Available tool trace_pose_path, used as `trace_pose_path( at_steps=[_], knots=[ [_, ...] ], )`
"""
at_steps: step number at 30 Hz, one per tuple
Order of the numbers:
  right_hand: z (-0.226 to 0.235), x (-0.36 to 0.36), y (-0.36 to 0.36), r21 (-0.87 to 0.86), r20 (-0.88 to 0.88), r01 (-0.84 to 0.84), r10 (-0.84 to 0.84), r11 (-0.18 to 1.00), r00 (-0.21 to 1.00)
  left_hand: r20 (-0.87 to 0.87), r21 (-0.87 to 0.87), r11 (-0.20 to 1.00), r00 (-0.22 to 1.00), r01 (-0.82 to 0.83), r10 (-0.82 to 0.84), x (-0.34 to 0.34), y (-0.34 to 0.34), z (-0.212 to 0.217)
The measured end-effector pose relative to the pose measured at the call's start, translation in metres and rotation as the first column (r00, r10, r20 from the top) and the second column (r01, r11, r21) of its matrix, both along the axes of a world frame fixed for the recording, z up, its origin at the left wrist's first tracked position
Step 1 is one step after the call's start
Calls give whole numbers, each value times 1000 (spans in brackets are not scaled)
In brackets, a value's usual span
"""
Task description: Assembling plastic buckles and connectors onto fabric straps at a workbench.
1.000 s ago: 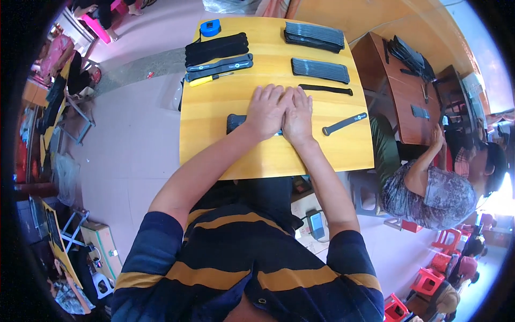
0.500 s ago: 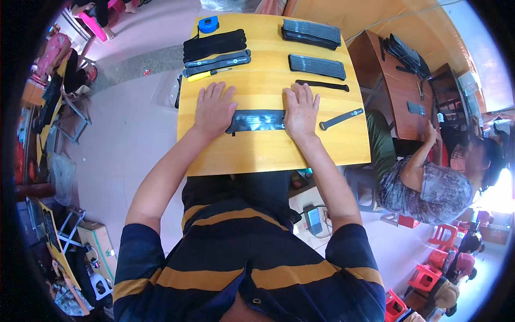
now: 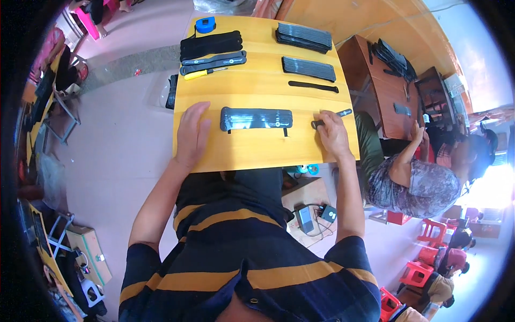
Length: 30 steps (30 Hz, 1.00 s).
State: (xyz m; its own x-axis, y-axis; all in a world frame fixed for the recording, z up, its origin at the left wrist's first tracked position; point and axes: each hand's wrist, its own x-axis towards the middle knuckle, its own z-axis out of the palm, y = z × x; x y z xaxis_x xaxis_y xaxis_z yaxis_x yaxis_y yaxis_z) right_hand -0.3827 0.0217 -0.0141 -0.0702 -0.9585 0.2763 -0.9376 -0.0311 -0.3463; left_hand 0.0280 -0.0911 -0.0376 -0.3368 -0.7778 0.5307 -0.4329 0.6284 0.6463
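On the yellow table (image 3: 257,153) in front of me lies a flat bundle of black straps (image 3: 257,118), its top shiny, with two short dark tabs sticking out at its near edge. Neither hand touches the bundle. To its left, my left hand (image 3: 192,134) hovers at or rests near the table's left edge, fingers apart and holding nothing. At the right, the fingers of my right hand (image 3: 332,133) close over the looped end of a single black strap (image 3: 344,113); the far end of the strap shows beyond them, flat and slanting.
Farther back lie another single strap (image 3: 314,86), two strap stacks (image 3: 308,68) at right, black straps (image 3: 211,45) at left, a yellow-handled screwdriver (image 3: 198,74) and a blue tape measure (image 3: 205,24). A co-worker (image 3: 416,174) sits at the brown table (image 3: 383,80) on the right.
Both hands have lifted off the strap bundle. My left hand has drawn back to the left and nearer me; my right hand has moved right onto the single strap.
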Motion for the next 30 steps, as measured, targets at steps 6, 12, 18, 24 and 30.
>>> trace_pose_path(
  at_steps=[6, 12, 18, 24, 30],
  knots=[
    [-5, -12, -2, 98, 79, 36, -44, 995, 996, -46, 31, 997, 997, 64, -63, 1, 17, 14],
    [3, -15, -5, 125, 7, 5, -5, 992, 1000, -88, 56, 992, 990, 112, -107, -11, 28, 22],
    [16, -9, 0, 131, -24, -10, 13, 991, 1000, -119, 62, 986, 982, 154, -146, -32, 41, 24],
    [73, 78, 12, 253, 198, -89, 39, 963, 979, -259, 337, 889, 938, 310, -229, -67, 62, 39],
    [70, 135, 12, 239, 308, -255, 176, 937, 935, -255, 429, 840, 937, 332, -240, -69, 75, 26]
  ],
)
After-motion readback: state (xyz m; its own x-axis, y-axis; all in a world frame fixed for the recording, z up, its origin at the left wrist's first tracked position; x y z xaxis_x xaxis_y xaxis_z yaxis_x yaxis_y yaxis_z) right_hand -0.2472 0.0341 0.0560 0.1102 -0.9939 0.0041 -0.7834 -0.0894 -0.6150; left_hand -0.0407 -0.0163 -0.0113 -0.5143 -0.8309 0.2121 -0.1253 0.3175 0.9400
